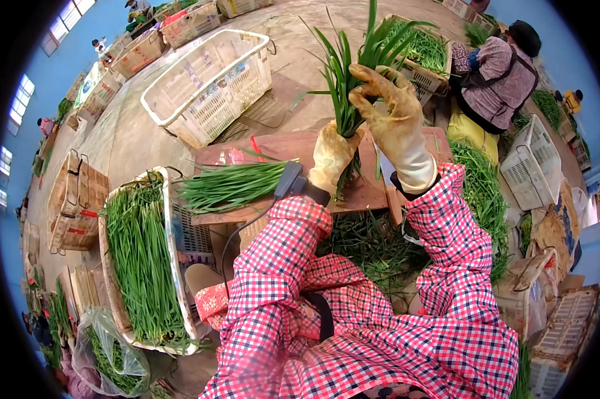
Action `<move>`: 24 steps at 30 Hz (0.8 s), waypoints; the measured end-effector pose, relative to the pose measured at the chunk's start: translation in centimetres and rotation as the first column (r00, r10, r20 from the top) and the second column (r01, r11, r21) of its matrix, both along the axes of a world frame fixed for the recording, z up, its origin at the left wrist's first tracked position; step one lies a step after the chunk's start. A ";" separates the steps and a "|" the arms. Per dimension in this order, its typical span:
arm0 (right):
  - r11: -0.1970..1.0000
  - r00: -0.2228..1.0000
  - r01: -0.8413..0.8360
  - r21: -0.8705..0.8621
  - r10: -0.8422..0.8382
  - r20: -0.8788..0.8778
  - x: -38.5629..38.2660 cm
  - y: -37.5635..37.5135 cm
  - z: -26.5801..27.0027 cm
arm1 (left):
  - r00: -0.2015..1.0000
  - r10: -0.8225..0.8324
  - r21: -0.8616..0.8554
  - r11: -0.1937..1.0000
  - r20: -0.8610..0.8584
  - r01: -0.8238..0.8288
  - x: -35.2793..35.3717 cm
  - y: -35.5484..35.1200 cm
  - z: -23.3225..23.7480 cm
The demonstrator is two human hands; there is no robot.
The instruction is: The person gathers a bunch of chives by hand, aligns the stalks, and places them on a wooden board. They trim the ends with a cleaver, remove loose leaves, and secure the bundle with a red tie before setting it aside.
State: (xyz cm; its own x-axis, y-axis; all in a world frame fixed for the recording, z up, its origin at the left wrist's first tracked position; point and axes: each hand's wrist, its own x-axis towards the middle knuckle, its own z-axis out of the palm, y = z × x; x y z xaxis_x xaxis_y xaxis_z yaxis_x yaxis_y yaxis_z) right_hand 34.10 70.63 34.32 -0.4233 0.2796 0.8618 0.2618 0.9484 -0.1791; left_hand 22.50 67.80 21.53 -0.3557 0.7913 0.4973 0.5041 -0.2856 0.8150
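My left hand (pixel 334 157), in a stained pale glove, is closed around the lower stems of a bunch of garlic chives (pixel 343 90). The bunch stands upright over a reddish wooden board (pixel 283 147), its leaves fanning out at the top. My right hand (pixel 396 110), gloved too, has its fingers bent in against the upper leaves; its fingertips are partly hidden among them. Left of my left wrist, a pile of garlic chives (pixel 237 186) lies flat on the board. A red strip (pixel 255 147) is beside the pile. Dark trimmings (pixel 373 243) lie below the board.
A crate rim (pixel 190 299) surrounds upright chives at my left. Ahead on the floor stands a large white crate (pixel 210 90). Loose greens (pixel 476 199) are heaped at my right. A person (pixel 499 80) in a dark cap sits at upper right, near a white basket (pixel 531 163).
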 end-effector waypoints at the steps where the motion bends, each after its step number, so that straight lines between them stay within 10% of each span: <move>1: 0.998 0.999 0.020 0.052 -0.022 0.031 0.0 0.3 0.1 | 1.000 0.014 0.035 0.999 -0.008 -0.014 0.1 0.1 -0.3; 5: 0.967 0.997 -0.029 0.254 0.009 0.082 0.8 3.0 2.9 | 0.923 0.146 0.120 0.987 -0.357 -0.110 -0.9 1.2 -3.1; 12: 0.774 0.899 -0.249 -0.582 0.409 0.159 4.9 -3.7 8.3 | 0.968 0.148 0.130 0.984 -0.205 -0.123 -0.4 0.6 -1.5; 14: 0.978 0.974 -0.076 -0.192 0.114 0.196 2.1 -3.8 5.5 | 0.902 0.254 0.252 0.953 -0.348 -0.171 -0.4 0.9 -2.6; 18: 0.996 0.987 0.087 0.025 -0.090 0.136 -0.4 -0.8 0.4 | 0.996 0.082 -0.046 0.996 0.036 -0.080 0.1 -0.1 -0.3; 22: 0.998 0.996 0.003 -0.063 0.002 0.088 -0.1 0.1 0.6 | 0.975 0.137 0.104 0.987 -0.177 -0.120 -0.3 0.1 -1.0; 24: 0.889 0.996 -0.085 -0.450 0.058 -0.072 1.3 -0.2 1.2 | 0.916 0.190 0.161 0.977 -0.353 -0.141 -0.8 1.3 -2.5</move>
State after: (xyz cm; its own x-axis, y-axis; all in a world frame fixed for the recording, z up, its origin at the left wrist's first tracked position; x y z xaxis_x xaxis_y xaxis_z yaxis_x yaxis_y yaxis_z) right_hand 35.39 70.40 35.47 -0.4125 0.6149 0.6721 0.1735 0.7774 -0.6046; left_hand 21.72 69.07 18.99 -0.2507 0.6570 0.7110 0.8079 -0.2626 0.5276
